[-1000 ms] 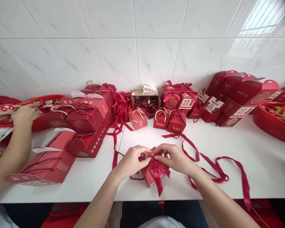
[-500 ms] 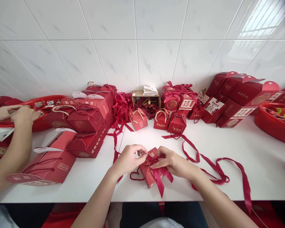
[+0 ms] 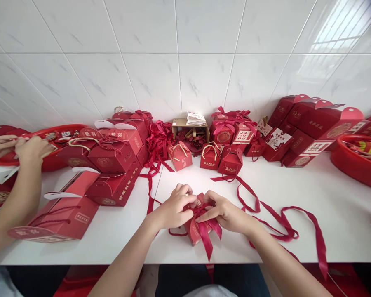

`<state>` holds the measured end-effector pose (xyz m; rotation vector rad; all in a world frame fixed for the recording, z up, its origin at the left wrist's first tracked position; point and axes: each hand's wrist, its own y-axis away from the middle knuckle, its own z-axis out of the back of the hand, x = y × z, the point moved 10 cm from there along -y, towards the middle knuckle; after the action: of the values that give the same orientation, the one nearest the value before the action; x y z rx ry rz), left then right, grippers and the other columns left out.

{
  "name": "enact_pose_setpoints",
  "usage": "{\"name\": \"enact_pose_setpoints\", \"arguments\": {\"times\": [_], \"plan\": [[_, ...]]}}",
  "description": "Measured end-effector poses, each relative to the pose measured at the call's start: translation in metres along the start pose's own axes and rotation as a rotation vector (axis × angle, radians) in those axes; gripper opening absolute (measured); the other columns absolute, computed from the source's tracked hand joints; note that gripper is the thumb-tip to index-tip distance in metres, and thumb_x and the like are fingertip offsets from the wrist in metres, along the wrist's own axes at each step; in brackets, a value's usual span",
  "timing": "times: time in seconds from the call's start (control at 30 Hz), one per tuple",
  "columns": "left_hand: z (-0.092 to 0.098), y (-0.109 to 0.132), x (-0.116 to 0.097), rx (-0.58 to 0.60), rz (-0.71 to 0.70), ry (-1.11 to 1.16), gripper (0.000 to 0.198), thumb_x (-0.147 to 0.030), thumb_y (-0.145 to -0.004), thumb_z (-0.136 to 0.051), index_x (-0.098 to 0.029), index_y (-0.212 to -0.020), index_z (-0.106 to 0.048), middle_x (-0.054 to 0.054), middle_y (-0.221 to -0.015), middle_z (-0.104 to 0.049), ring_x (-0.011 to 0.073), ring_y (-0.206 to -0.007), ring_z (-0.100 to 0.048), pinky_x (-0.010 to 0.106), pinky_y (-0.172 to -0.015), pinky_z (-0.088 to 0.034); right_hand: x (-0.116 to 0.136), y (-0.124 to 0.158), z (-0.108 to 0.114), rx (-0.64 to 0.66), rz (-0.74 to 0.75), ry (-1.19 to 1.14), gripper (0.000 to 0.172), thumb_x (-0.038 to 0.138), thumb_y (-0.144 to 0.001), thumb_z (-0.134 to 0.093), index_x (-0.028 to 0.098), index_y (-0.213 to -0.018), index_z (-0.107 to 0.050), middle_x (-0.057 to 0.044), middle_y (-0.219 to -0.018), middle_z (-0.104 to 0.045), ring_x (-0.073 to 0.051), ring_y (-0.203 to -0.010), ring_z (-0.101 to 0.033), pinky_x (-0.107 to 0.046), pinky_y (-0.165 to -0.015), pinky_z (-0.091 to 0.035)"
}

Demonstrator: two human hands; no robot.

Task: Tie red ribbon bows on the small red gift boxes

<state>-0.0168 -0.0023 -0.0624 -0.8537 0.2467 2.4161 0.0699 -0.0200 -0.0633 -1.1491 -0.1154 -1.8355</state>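
Red basins (image 3: pixel 355 167) held sweets (image 3: pixel 369 147); near loose ribbon (image 3: pixel 319 247), right fingers (image 3: pixel 207 215) pinched a gift box's (image 3: pixel 192 232) bow (image 3: pixel 206 240) (left fingers' (image 3: pixel 185 201) grip unclear).

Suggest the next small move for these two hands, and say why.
Probably a gentle outward tug to snug the ribbon: the left hand and right hand are both at its gathered middle on the small red box, its two tails lie free, and its tightness can't be judged.

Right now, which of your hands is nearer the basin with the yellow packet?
Right. The right hand touches the bow, left of the basin; the left hand is farther left, at the box.
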Motion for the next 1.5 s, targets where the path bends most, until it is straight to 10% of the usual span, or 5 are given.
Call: {"name": "enact_pose_setpoints", "arguments": {"times": [0.37,0.67,1.1,1.5], "plan": [[-0.007,-0.003,0.012,0.006,-0.021,0.293,0.010,-0.016,-0.075,-0.055,-0.022,-0.071,-0.062,0.000,-0.147,-0.037,0.0269,-0.139,-0.020,0.045,-0.112,-0.025,-0.003,0.001,0.000,-0.015,-0.008,-0.069,0.042,0.001,-0.088,-0.048,0.032,-0.104,-0.073,-0.006,-0.104,-0.051,-0.016,-0.101,-0.055,-0.032,-0.087,-0.051],[0.011,0.001,0.004,-0.125,-0.039,0.009,0.020,-0.022,-0.078,-0.058,-0.022,-0.058,-0.063,0.002,-0.127,-0.056,0.0321,-0.134,-0.024,0.052,-0.109,-0.025,-0.001,0.000,0.000,-0.022,-0.017,-0.074,0.030,0.010,-0.088,-0.055,0.029,-0.099,-0.075,-0.007,-0.101,-0.052,-0.015,-0.090,-0.056,-0.031,-0.081,-0.053],[0.013,0.005,0.012,-0.242,0.022,0.199,0.022,-0.028,-0.079,-0.062,-0.021,-0.061,-0.052,0.005,-0.114,-0.065,0.0268,-0.127,-0.039,0.045,-0.106,-0.033,-0.004,0.001,-0.001,-0.026,-0.016,-0.064,0.034,0.006,-0.086,-0.055,0.029,-0.101,-0.074,-0.006,-0.099,-0.050,-0.015,-0.091,-0.055,-0.030,-0.081,-0.052],[-0.006,0.005,0.016,-0.318,0.177,0.463,0.029,-0.026,-0.079,-0.062,-0.021,-0.055,-0.046,0.003,-0.079,-0.070,0.0231,-0.111,-0.059,0.035,-0.091,-0.048,-0.016,0.006,0.027,-0.293,-0.234,-0.081,0.009,0.026,-0.086,-0.059,0.021,-0.087,-0.052,0.000,-0.078,-0.059,-0.012,-0.064,-0.052,-0.025,-0.060,-0.046]]}}
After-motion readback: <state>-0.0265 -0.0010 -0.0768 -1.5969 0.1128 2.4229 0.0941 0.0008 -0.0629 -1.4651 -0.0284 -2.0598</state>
